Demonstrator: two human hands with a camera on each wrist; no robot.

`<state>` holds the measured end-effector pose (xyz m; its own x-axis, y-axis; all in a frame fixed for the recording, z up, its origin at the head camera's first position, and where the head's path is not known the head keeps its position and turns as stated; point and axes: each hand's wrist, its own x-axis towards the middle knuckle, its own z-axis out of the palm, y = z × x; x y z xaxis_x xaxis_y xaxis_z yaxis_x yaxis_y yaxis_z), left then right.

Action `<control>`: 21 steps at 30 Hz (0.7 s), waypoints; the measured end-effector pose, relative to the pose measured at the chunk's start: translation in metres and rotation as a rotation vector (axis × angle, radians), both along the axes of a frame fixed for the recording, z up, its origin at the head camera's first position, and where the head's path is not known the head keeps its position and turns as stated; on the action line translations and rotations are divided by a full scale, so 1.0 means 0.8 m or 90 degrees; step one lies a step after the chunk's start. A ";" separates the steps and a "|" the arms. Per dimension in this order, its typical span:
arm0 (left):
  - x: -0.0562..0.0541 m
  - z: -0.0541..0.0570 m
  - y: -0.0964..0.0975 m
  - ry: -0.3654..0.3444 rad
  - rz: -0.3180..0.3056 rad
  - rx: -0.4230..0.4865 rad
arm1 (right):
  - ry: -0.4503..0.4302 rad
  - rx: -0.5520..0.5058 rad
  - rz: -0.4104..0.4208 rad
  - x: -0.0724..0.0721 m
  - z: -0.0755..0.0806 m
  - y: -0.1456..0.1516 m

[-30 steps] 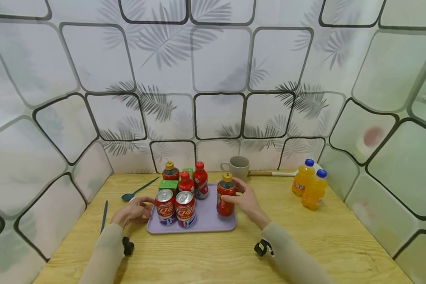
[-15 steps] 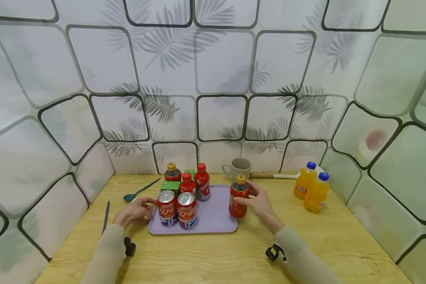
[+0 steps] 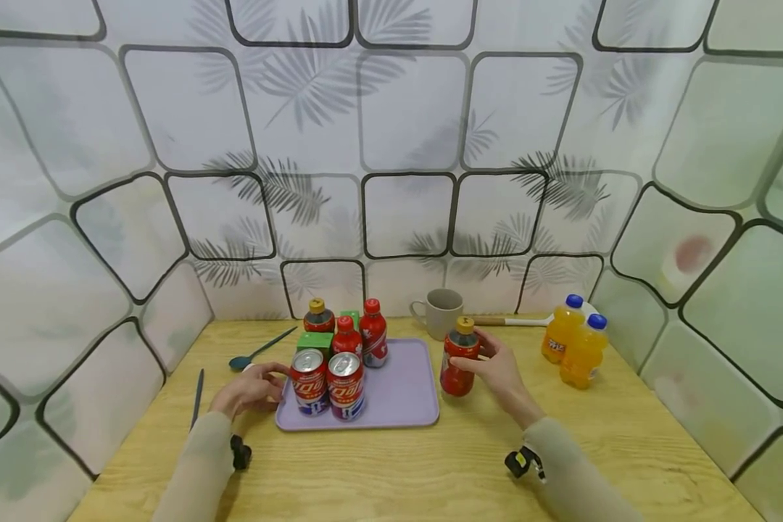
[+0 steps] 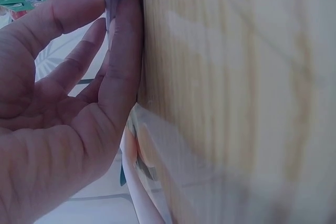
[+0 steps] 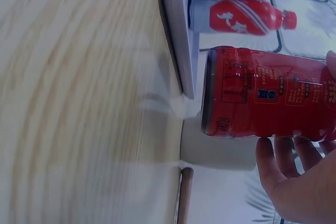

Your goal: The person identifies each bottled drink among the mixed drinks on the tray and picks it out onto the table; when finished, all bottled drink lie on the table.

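Note:
My right hand (image 3: 498, 368) grips a red-labelled drink bottle (image 3: 460, 362) with a yellow cap, just past the tray's right edge. In the right wrist view the bottle (image 5: 262, 95) is clear of the table, its base showing. At the left, my left hand (image 3: 251, 389) pinches the rim of the lilac tray (image 3: 398, 420); thumb and fingers meet at the edge in the left wrist view. On the tray's left half stand two red soda cans (image 3: 309, 384), two red bottles (image 3: 373, 337), green boxes (image 3: 315, 342) and another yellow-capped bottle (image 3: 319, 319).
A grey mug (image 3: 445, 313) stands behind the held bottle. A wooden-handled utensil (image 3: 496, 320) lies along the back. Two orange drink bottles (image 3: 581, 355) stand at the right. A blue spoon (image 3: 241, 362) and a dark stick-like utensil (image 3: 198, 397) lie at the left.
My right hand has carried the yellow-capped bottle rightward, from over the tray's right side to beyond its edge. My left hand stays at the tray's rim.

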<state>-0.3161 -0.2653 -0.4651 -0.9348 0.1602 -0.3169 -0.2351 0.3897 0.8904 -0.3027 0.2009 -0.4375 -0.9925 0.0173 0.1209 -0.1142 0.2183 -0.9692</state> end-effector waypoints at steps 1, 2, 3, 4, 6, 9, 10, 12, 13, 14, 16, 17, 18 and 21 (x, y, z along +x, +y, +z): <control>0.000 0.000 0.000 -0.002 0.005 0.001 | -0.002 0.003 -0.002 0.001 0.001 0.003; 0.000 0.000 0.000 -0.005 0.005 0.001 | -0.004 0.006 -0.004 0.003 0.002 0.006; 0.000 0.000 0.000 -0.005 0.006 0.000 | -0.009 0.005 -0.008 0.004 0.004 0.009; 0.000 0.001 0.000 -0.005 0.008 -0.002 | -0.011 0.005 -0.010 0.005 0.005 0.012; 0.001 0.002 0.000 -0.005 0.002 -0.006 | -0.017 0.003 -0.010 0.007 0.007 0.017; -0.002 0.006 0.001 -0.004 -0.003 -0.008 | -0.020 -0.011 -0.013 0.008 0.011 0.026; -0.002 0.007 0.001 -0.004 -0.008 -0.008 | -0.020 -0.014 -0.014 0.008 0.012 0.029; -0.003 0.007 0.002 -0.006 -0.006 -0.012 | -0.024 -0.010 -0.020 0.009 0.012 0.035; -0.003 0.007 0.002 -0.007 -0.005 -0.014 | -0.027 -0.009 -0.023 0.010 0.013 0.037; -0.003 0.007 0.002 -0.008 -0.006 -0.016 | -0.030 -0.009 -0.028 0.011 0.014 0.040; -0.003 0.005 0.001 -0.008 -0.005 -0.018 | -0.037 -0.009 -0.039 0.012 0.015 0.046; -0.003 0.005 0.002 -0.009 -0.002 -0.018 | -0.039 -0.010 -0.044 0.013 0.016 0.048; -0.003 0.004 0.001 -0.008 -0.004 -0.016 | -0.039 -0.013 -0.047 0.014 0.017 0.050; -0.002 0.003 0.000 -0.006 -0.005 -0.014 | -0.036 -0.024 -0.057 0.016 0.021 0.057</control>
